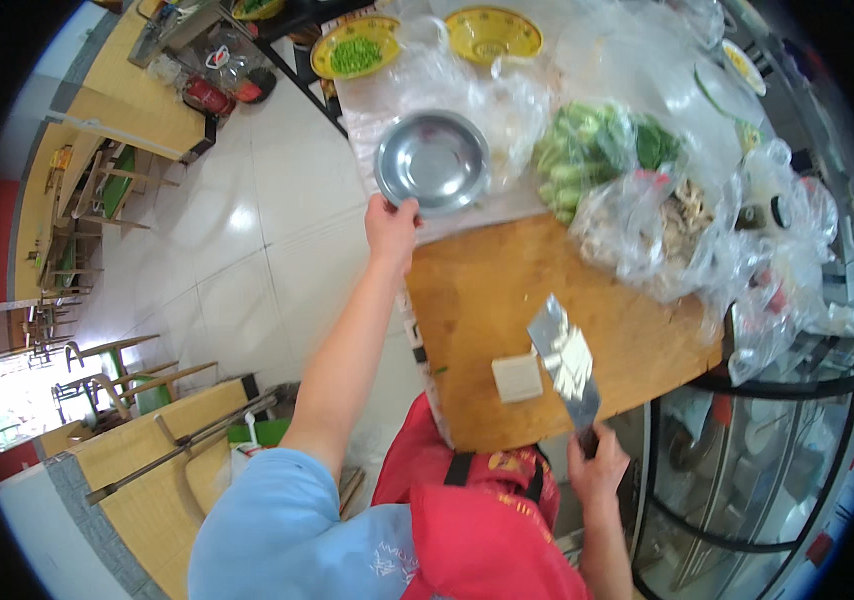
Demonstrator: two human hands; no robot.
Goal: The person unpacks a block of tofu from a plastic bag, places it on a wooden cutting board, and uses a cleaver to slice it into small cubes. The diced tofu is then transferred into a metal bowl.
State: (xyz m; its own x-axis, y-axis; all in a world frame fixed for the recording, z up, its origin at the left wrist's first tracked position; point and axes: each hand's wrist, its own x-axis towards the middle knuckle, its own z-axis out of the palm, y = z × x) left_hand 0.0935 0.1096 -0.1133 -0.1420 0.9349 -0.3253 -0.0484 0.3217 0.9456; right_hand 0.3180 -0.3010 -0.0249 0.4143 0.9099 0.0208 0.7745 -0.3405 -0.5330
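Observation:
My left hand (391, 229) pinches the near rim of a stainless steel bowl (431, 161) at the far left of the worktop; nothing shows inside it. In my right hand (599, 463) is the handle of a cleaver (548, 327), its blade lying flat just above or on the wooden cutting board (479, 289); I cannot tell which. Pale cut strips (572, 358), possibly tofu, are heaped on the blade. To the left of the blade, a pale square block (517, 378) that looks like the same food rests on the board.
Bagged green leafy vegetables (581, 154) and a plastic bag of mushrooms (652, 225) crowd the board's far right. Beyond the steel bowl stand a yellow bowl of chopped greens (356, 49) and another yellow bowl (493, 36). A glass-fronted cabinet (734, 457) is on the right.

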